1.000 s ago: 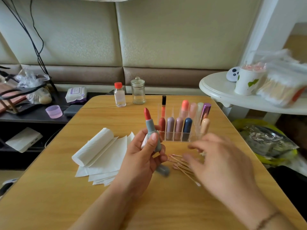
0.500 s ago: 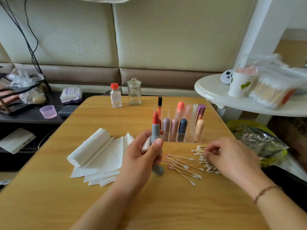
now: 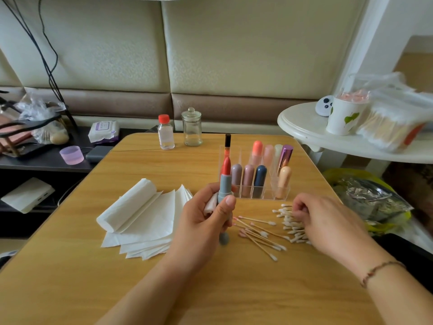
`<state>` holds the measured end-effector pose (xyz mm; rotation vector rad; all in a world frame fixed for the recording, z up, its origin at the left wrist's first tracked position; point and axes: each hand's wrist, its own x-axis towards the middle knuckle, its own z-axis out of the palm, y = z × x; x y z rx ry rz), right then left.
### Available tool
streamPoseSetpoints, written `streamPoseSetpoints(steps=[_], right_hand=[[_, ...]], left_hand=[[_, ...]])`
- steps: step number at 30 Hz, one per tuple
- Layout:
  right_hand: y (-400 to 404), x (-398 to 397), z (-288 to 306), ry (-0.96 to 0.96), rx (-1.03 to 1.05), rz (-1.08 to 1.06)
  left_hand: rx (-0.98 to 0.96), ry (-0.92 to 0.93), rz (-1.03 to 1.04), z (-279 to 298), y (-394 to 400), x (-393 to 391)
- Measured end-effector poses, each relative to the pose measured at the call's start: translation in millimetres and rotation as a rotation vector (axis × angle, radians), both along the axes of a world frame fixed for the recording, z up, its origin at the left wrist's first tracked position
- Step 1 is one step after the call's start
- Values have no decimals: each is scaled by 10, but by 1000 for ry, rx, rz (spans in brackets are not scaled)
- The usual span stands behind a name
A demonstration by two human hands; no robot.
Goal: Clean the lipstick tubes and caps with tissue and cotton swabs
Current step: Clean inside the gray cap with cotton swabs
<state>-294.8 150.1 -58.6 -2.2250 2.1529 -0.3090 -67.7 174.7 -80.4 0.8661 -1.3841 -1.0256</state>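
Observation:
My left hand grips an open grey lipstick tube upright, its red bullet extended, with a bit of tissue tucked under the fingers. The tube's grey cap lies on the table just below that hand. My right hand rests over a pile of cotton swabs, fingertips curled onto them. More swabs lie scattered between the hands. A stack of tissue sheets lies to the left. A clear organizer behind the hands holds several capped lipsticks.
A small clear bottle with a red cap and a glass jar stand at the wooden table's far edge. A white side table at the right carries a cup and bagged swabs. A dark shelf with clutter sits at left.
My right hand moved right from the scattered swabs to the denser swab pile and curled its fingers onto it. My left hand turned the lipstick tube more upright.

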Motion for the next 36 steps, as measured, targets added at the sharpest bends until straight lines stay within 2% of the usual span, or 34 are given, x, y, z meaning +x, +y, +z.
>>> streamPoseSetpoints(steps=[3,13,15,18,22,24,27,30,32,36], right_hand=[[10,14,-35,-60,30,5],[-21,-40,-37,-74,4,20],[-33,-39,-60,-97,-77,0],[-8,11,-5,-273,-223,9],[109,248,241,-484,-442,176],[73,311,232,-428,-395,188],[-15,218,41,-271,-216,99],[-19,129,-64,-234,-121,26],[-17,112,-90,-239,-107,-11],[-24,82,-68,-217,-202,-50]], left_hand=[[0,4,-5,5,4,-9],[-3,-3,-34,-3,-1,-13],[1,0,-39,-7,-2,-13],[4,3,-45,-7,6,-15],[26,33,-67,-6,9,-30],[41,32,-79,-18,7,-26],[77,40,-79,-25,2,-24],[120,84,-88,-45,-33,-18],[143,126,-114,-52,-46,-20],[192,249,-159,-32,-39,-31]])
